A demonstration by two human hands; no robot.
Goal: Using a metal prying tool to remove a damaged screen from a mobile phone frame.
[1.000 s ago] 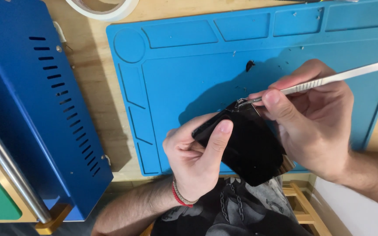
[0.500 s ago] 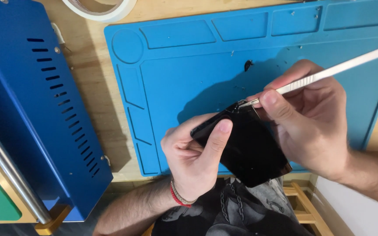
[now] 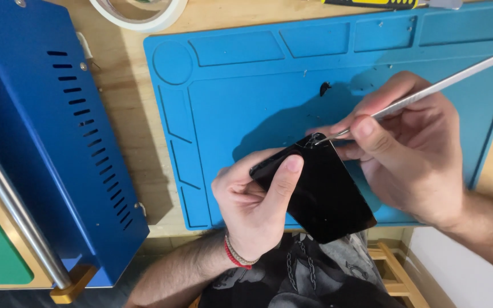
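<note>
My left hand (image 3: 255,208) grips a black phone (image 3: 323,191) by its left edge, thumb lying across the dark glass. The phone is held tilted above the near edge of a blue silicone work mat (image 3: 246,102). My right hand (image 3: 412,154) pinches a thin metal pry tool (image 3: 429,91) between thumb and fingers. The tool's tip touches the phone's cracked upper corner, and its long handle points up to the right.
A blue metal box with vent slots (image 3: 47,148) stands on the wooden bench at left, beside a metal rod (image 3: 18,222) and a green part. A roll of white tape (image 3: 138,11) lies at the top. A small black fragment (image 3: 324,88) rests on the mat.
The pry tool's handle has swung slightly, and both hands with the phone have shifted a little. The grips are the same.
</note>
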